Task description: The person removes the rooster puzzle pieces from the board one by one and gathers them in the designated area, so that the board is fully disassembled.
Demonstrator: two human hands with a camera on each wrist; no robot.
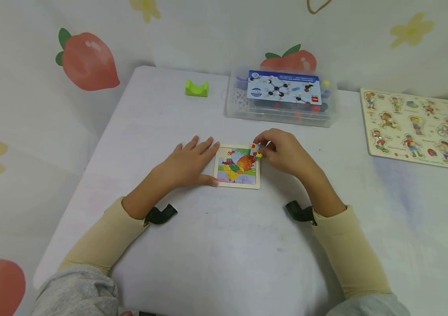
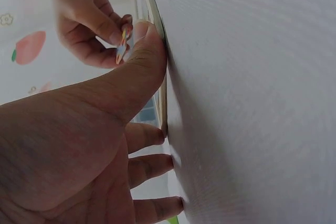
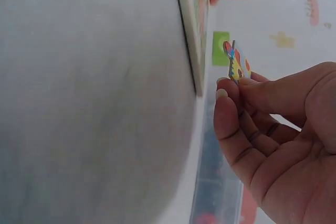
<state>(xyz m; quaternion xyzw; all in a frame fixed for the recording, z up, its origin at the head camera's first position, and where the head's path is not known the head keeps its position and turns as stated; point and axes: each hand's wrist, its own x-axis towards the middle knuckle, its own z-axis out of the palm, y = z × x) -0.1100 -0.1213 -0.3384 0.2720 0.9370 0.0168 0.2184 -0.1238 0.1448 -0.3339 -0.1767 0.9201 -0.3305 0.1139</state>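
Note:
A small square jigsaw puzzle (image 1: 238, 186) with a pale wooden frame and a colourful bird picture lies flat on the table. My left hand (image 1: 186, 164) rests at its left side, fingers spread, with the thumb (image 2: 144, 51) against the frame's edge. Over the puzzle's upper right corner, my right hand (image 1: 287, 151) pinches a puzzle piece (image 3: 240, 65) between thumb and fingertips. That piece is yellow, blue and red, and stands tilted above the frame in the right wrist view. Part of the upper right corner is hidden behind the piece and fingers.
Behind the puzzle stands a clear plastic case (image 1: 279, 115) with a molecule-picture label. A bright green notched block (image 1: 197, 89) sits at the back left. At the far right lies a wooden picture board (image 1: 397, 131). A fruit-patterned cloth (image 1: 192, 35) hangs behind the table.

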